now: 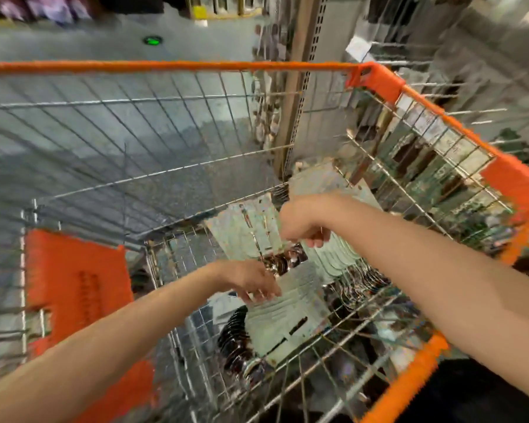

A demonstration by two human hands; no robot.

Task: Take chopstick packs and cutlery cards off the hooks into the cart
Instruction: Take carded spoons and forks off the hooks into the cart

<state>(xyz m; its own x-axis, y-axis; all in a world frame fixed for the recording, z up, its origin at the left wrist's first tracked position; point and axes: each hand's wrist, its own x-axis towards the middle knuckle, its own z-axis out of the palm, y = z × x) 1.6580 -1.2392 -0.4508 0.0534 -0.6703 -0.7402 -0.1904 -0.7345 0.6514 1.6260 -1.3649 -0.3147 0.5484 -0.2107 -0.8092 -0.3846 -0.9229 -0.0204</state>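
Left hand (pixel 251 282), low in the cart (pixel 171 66): fingers (pixel 264 296) curled down onto the top edge of a fanned stack of pale cutlery cards (pixel 287 312) — whether they pinch the cards or only press on them cannot be told through the blur. Right hand (pixel 303 224), slightly farther and to the right: fingers bent into a loose fist above a second fan of pale cards (pixel 333 257); whether anything is held inside the fist cannot be told. Between and below the hands — dark, shiny cutlery heads (pixel 284 261) attached to the cards; another row of them (pixel 235 337) lies along the near left edge of the lower stack. A further card (pixel 245 227) leans on the far wall of the inner wire basket (pixel 165 254). All cards lie inside the cart, on its wire floor. Orange trim runs round the cart's rim; an orange flap (pixel 74 282) hangs at left. Shelving (pixel 440 178) with hanging goods shows through the right wall.
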